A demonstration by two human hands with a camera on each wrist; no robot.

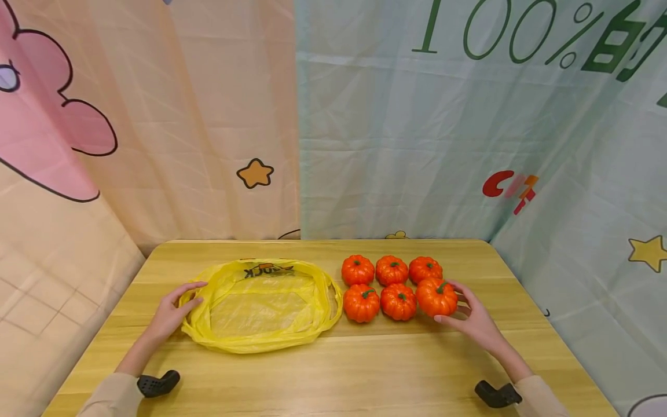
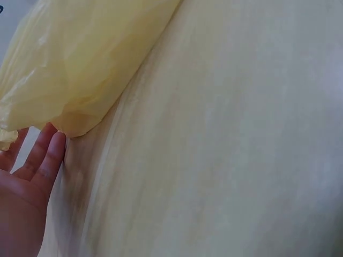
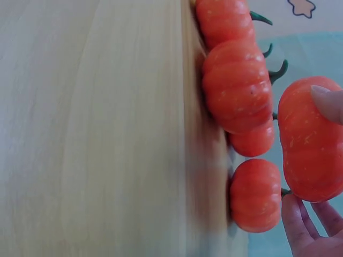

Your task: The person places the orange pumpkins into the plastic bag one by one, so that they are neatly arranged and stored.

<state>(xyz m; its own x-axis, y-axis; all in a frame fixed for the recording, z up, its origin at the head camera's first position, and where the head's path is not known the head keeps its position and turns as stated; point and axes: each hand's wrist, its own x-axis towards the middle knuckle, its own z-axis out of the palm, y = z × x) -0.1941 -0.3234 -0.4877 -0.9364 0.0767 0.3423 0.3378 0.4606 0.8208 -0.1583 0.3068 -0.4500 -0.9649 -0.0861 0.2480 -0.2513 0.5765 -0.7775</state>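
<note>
Pumpkin (image 1: 436,297) between right fingers (image 3: 295,219)

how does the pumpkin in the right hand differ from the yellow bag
The pumpkin is orange-red, rounded and ribbed; the bag is yellow, thin and crinkled. The right hand holds the pumpkin off the table, while the bag lies on it, spread open. Both are touched: the bag by the left hand.

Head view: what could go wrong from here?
The glossy red-orange ribbed pumpkin could slip from the right hand, which holds it raised. It is close to the other red-orange ribbed pumpkins, so it might bump one. The thin yellow plastic bag looks limp, and the left hand touches only one side, so it may fold.
</note>
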